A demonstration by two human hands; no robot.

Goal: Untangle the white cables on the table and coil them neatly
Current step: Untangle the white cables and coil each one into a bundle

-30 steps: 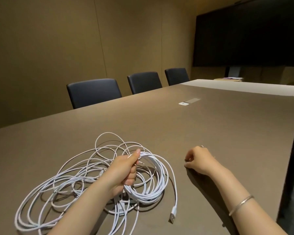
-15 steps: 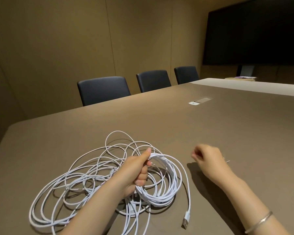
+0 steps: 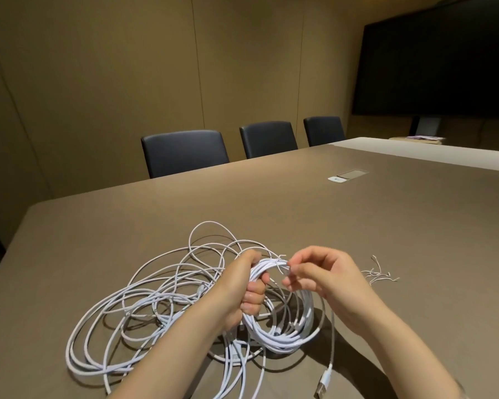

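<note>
Meeting room, seen from one end of a long brown bench (image 3: 357,240) with rounded corners. Its far end (image 3: 415,155) is paler, almost white under the light. A rectangular hatch (image 3: 353,174) is set flush in the bench top, with a small white device (image 3: 337,179) touching its near end. Three dark padded chairs (image 3: 185,152), (image 3: 268,138), (image 3: 324,131) stand in a row along the far left side, pushed close to the edge. Behind them, a tan panelled wall (image 3: 113,82) with thin vertical seams. At right, a large dark screen (image 3: 444,61) on a stand (image 3: 425,125); beside the stand, a low surface with flat papers (image 3: 421,138). Lighting is dim and warm.
</note>
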